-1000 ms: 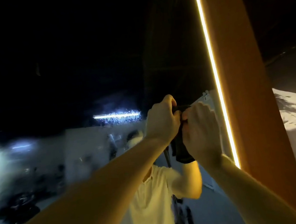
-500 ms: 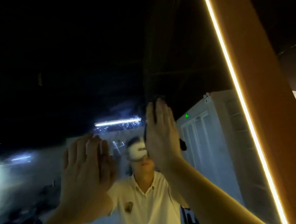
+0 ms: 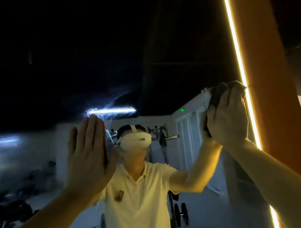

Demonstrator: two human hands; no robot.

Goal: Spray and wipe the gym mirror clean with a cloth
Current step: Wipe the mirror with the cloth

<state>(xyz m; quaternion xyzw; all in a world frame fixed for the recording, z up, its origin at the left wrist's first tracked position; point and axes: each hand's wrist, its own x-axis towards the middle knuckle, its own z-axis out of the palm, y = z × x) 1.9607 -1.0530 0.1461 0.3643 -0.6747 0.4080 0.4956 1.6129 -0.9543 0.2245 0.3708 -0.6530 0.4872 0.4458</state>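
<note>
Pressing a dark cloth point(image 3: 217, 93) against the mirror point(image 3: 98, 44), your right hand point(image 3: 227, 121) lies flat over it with the fingers straight and close together. The cloth bunches out above your fingertips and along the left side of the hand. It sits at the mirror's right edge, just beside the glowing light strip point(image 3: 236, 45) and the orange frame point(image 3: 265, 60) behind it. Your left hand point(image 3: 88, 156) is raised well apart from the right, palm toward the glass and fingers straight and pressed together, holding nothing; you cannot tell whether it touches the glass. Between your hands the mirror shows your reflection in a pale polo shirt point(image 3: 138, 201) and a white headset point(image 3: 136, 141). Hazy smears cover the glass at lower left, and fine droplets point(image 3: 107, 110) glitter above your left fingertips.
</note>
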